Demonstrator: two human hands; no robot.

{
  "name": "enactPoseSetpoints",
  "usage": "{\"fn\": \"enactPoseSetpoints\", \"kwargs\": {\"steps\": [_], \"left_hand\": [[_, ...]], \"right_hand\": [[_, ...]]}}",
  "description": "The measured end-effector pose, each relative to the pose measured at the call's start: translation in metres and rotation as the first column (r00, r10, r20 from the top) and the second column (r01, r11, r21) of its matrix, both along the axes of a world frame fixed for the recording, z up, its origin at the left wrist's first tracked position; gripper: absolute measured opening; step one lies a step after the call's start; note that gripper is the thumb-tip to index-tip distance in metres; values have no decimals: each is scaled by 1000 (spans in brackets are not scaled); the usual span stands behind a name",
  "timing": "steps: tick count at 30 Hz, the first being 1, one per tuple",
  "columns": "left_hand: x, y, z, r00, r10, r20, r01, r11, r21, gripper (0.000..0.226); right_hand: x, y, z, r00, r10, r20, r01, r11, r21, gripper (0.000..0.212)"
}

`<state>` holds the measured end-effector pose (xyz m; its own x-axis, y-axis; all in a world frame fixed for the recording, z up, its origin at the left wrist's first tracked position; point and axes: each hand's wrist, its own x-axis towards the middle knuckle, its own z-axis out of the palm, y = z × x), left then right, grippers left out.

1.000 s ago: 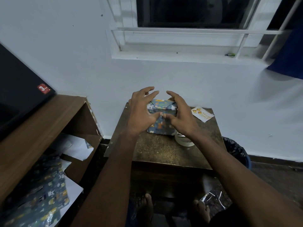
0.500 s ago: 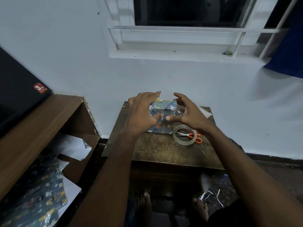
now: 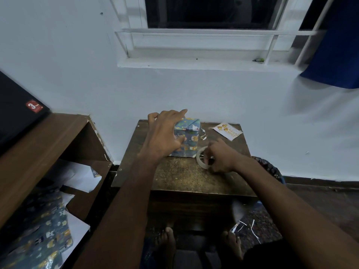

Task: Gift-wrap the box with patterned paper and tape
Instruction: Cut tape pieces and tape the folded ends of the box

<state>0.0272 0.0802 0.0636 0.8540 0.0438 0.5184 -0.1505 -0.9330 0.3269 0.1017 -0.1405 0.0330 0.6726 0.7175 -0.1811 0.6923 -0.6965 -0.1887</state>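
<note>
The box, covered in blue patterned paper with small animal figures, stands on the small brown table near its far edge. My left hand presses on the box's left side, thumb against its front and fingers spread over the top. To the right of the box, my right hand is closed on the clear tape roll, which rests on the table. The scissors seen earlier are hidden under that hand.
A yellow-printed card and some white paper scraps lie at the table's far right. A wooden shelf unit at left holds spare patterned paper and white sheets. A dark bin stands right of the table. My bare feet are below.
My right hand left the box, moved down to the right and took hold of the tape roll. My left hand stayed on the box, now holding it alone.
</note>
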Motion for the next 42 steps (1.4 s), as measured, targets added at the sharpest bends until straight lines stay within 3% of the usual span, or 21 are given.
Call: {"fn": "enactPoseSetpoints", "kwargs": {"steps": [2,8,12,15,21,28,31,34,38,40,42], "left_hand": [[-1,0,2,1000,3,-4,-3,1000,2,88],[-4,-3,5,1000,16,3,-16,1000,20,82],[-9,1,9,1000,12,-10,-12,1000,11,76],[-10,3,13,996,48,78,-48,999,-3,76],[-11,4,15,982,140,124,-143,989,19,86],[-4,-1,2,989,145,-15,-141,979,146,81],[-2,-6,-2,966,169,-198,-116,960,256,82],[-1,-7,-10,885,204,-418,-64,943,325,103],[-2,-2,-25,773,196,-604,25,941,338,129],[-2,-5,-25,767,150,-624,28,964,266,120],[1,-11,-20,834,49,-550,-7,997,79,89]], "right_hand": [[-1,-1,2,1000,-10,-23,11,999,33,9],[-2,-6,16,985,-93,-148,122,972,199,9],[-2,-9,17,979,-102,-178,135,973,184,12],[-2,-10,15,977,-106,-183,136,977,162,15],[-2,-10,14,976,-101,-192,133,978,159,11],[-1,-10,22,977,-82,-198,123,971,204,16],[-1,-12,24,979,-75,-191,117,969,219,26],[2,-13,22,984,-96,-152,135,953,270,33],[6,-13,20,987,-115,-110,152,883,445,26],[6,-14,22,984,-152,-92,178,838,516,31],[6,-14,24,985,-166,-55,167,800,576,38]]}}
